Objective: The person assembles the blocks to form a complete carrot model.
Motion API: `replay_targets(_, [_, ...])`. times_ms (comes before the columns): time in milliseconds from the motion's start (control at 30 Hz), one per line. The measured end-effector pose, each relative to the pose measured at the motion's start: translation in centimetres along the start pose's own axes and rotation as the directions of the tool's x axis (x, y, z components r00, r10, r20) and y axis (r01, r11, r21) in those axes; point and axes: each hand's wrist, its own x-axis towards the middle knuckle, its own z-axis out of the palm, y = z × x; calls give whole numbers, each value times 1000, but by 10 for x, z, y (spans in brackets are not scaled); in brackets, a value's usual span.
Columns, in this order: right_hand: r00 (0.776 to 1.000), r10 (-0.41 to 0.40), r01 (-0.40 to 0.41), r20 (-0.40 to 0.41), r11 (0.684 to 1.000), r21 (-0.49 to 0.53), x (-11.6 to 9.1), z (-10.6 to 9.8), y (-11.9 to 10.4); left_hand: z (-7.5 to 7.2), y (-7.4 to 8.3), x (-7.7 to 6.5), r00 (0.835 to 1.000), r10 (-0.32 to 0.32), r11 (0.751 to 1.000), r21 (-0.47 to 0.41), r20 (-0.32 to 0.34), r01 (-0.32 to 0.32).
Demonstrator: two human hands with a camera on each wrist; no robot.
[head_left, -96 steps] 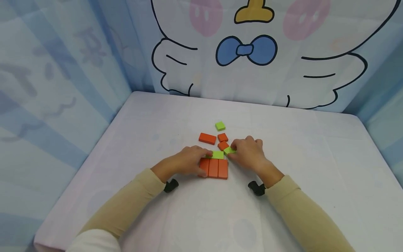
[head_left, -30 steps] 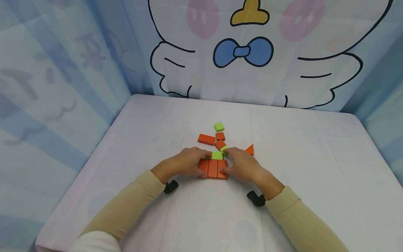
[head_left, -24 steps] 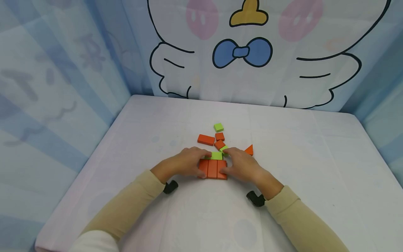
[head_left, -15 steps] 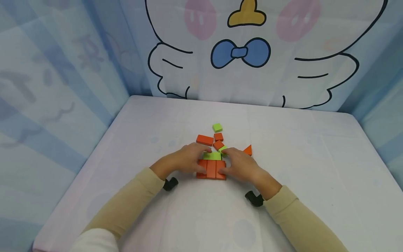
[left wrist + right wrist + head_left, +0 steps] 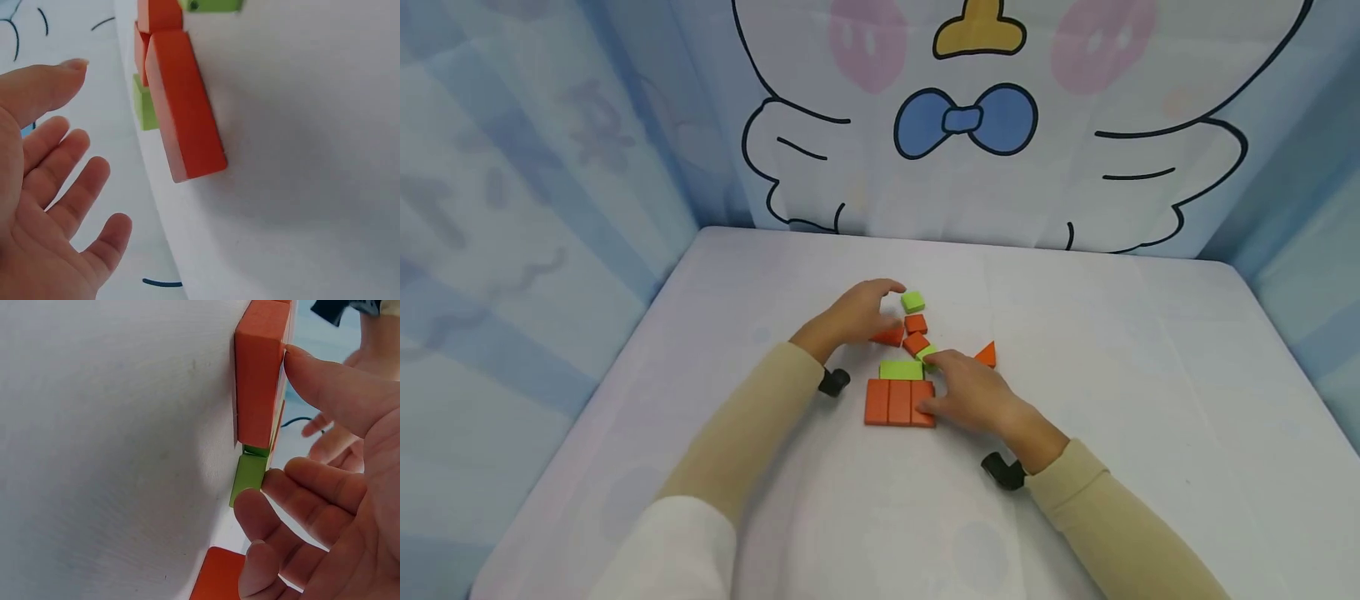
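My left hand (image 5: 853, 315) hovers at the back of the block group, with fingers spread around nothing. Just by it lie a long orange block (image 5: 891, 336), partly hidden in the head view, and a small green block (image 5: 913, 301). In the left wrist view, a gap separates the fingers from that long block (image 5: 187, 106). My right hand (image 5: 977, 392) rests its thumb on the rightmost of three orange blocks (image 5: 898, 402) laid side by side. Its relaxed fingertips touch another green block (image 5: 249, 475), mostly covered in the head view. Behind the orange row lies a long green block (image 5: 900, 370).
Two small orange blocks (image 5: 915, 323) sit between the green pieces. An orange triangular block (image 5: 987, 355) lies beyond the right hand. White cloth covers the table (image 5: 1075, 350), and a printed curtain (image 5: 962, 192) hangs behind it.
My left hand has left the orange row and long green block, moving away from me to the back blocks. Earlier the right hand carried a green block inward, uncovering the triangle; lately it stays put.
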Motion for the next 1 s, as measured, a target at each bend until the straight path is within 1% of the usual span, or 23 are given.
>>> replay_targets(133, [1000, -4, 4, 4, 1000, 7, 1, 0, 0, -2, 1, 16, 999, -43, 999, -27, -23, 43])
replay_targets(267, [1000, -10, 10, 8, 1000, 1, 1, 2, 0, -1, 1, 25, 995, -95, 993, -70, -25, 93])
replay_targets(367, [1000, -13, 13, 3, 1000, -4, 1, 2, 0, 2, 0, 32, 993, -117, 990, -75, -6, 116])
replay_targets(500, [1000, -20, 20, 0, 1000, -10, 1, 2, 0, 6, -1, 39, 990, -134, 987, -88, 41, 137])
replay_targets(567, [1000, -24, 24, 1, 1000, -15, 0, 1, 0, 9, -1, 41, 989, -135, 985, -104, 55, 140])
replay_targets(667, [1000, -27, 27, 1, 999, -23, 0, 0, 0, 12, 0, 44, 991, -120, 987, -101, 55, 125])
replay_targets(800, [1000, -23, 23, 1, 999, -32, 0, 0, 0, 15, 2, 46, 993, -101, 992, -64, 66, 106])
replay_targets(1000, [1000, -20, 20, -3, 999, -33, -1, -1, 1, 16, 7, 51, 992, -101, 995, -1, 77, 101])
